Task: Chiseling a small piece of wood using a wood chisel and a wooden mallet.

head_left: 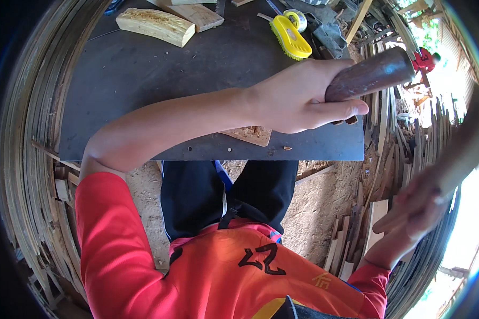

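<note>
My left hand (303, 95) grips a dark brown cylindrical handle (372, 74) above the right side of the dark tabletop (143, 69); whatever its far end holds is hidden. Partly covered by that forearm, a light wooden board (253, 137) with shavings on it lies near the front edge. Off to the right, beside the table, my right hand (420, 212) is closed on a long, thick wooden stick (449, 154), raised at a slant and blurred by motion.
A carved wood block (154, 26), planks (199, 16), a yellow brush (290, 37), a tape roll (298, 20) and grey cloth (327, 37) lie at the back. A red tool (424, 59) is beyond the right edge. Stacked timber (26, 159) flanks the table on both sides.
</note>
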A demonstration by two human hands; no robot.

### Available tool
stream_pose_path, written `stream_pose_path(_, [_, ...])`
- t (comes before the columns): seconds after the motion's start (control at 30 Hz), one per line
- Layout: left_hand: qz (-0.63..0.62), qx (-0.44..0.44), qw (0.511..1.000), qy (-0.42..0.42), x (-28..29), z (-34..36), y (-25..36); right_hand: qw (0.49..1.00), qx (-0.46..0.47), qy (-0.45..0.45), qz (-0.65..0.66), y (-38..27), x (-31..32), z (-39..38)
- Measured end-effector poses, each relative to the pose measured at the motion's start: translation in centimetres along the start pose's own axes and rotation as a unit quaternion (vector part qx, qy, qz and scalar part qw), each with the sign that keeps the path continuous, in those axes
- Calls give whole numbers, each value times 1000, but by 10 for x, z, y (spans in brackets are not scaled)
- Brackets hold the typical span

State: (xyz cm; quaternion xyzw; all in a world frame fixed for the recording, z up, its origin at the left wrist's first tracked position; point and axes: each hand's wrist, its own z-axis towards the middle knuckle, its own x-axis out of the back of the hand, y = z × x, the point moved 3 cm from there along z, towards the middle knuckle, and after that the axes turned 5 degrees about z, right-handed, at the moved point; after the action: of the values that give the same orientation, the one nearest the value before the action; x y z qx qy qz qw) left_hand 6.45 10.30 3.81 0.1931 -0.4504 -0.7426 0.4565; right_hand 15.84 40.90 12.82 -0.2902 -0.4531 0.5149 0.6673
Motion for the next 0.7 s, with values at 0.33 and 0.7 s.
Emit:
stream_pose_path(0.33, [60, 43, 996, -52, -8, -7, 15, 999, -28, -30, -2, -26, 17, 9])
stream_pose_path(0.7, [10, 8, 998, -55, -12, 6, -3, 1000, -20, -13, -19, -11, 3, -8])
